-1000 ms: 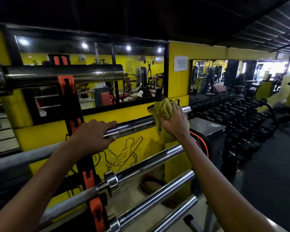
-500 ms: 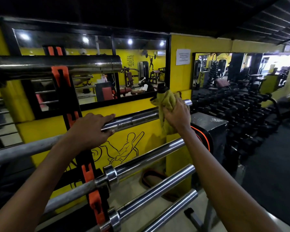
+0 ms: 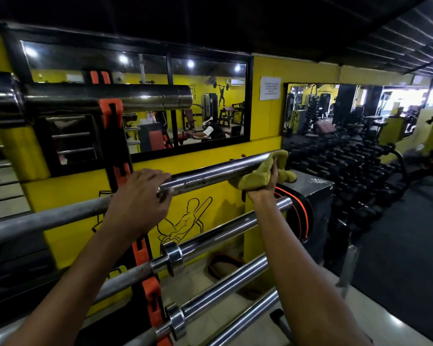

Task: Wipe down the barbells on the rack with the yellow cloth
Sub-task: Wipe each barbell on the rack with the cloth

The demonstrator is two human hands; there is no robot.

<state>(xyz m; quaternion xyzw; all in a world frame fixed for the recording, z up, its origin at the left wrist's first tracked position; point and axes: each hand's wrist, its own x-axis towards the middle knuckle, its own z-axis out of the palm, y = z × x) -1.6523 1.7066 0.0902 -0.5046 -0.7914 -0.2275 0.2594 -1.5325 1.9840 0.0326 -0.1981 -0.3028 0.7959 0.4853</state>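
a: where do we have the yellow cloth (image 3: pixel 260 174)?
b: bunched soft in our right hand (image 3: pixel 263 189), cupping the barbell's (image 3: pixel 210 176) far sleeve end.
a: heavy, slick steel?
b: probably; our left hand (image 3: pixel 140 198) grips its shaft.

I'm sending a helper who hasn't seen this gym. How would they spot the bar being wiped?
Find the bar rack with orange hooks against the yellow wall. The bar runs just under the mirror, second from the top. Unlike its neighbours, it has a yellow cloth wrapped around its end.
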